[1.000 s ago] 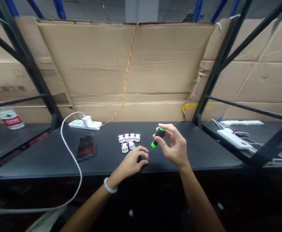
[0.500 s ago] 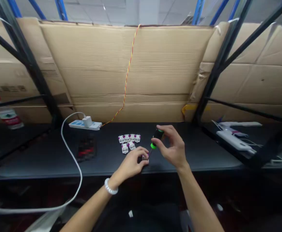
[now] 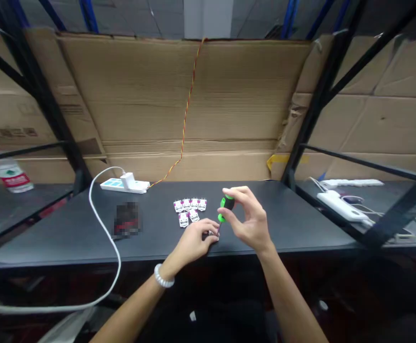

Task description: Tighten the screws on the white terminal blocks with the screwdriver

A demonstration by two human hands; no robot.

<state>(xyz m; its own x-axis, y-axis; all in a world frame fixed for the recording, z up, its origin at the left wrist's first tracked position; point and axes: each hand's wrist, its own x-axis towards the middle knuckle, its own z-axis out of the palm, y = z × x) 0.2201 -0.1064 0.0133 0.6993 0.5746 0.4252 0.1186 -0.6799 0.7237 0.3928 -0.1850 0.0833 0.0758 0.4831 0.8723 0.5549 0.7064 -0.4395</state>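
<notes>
My right hand (image 3: 249, 220) grips a green and black screwdriver (image 3: 228, 202) by its handle, with the shaft slanting down and left. The tip reaches a small white part (image 3: 212, 233) pinched in my left hand (image 3: 198, 240) near the desk's front edge. My fingers cover most of that part. Just beyond my left hand, several small white and purple parts (image 3: 194, 204) lie on the black desk, in a back row with two more (image 3: 183, 219) in front. They look like small switch or connector pieces.
A white power strip (image 3: 142, 186) with a plugged-in charger stands at the back left, its white cable (image 3: 104, 228) looping off the front edge. A blurred dark object (image 3: 126, 220) lies nearby. Black rack posts (image 3: 310, 109) flank the desk (image 3: 68, 238); cardboard (image 3: 140, 95) forms the back. A bottle (image 3: 13, 176) stands far left.
The screwdriver handle has turned in my right hand, showing more green, and has shifted slightly left. My left hand keeps its pinch. The view has darkened overall.
</notes>
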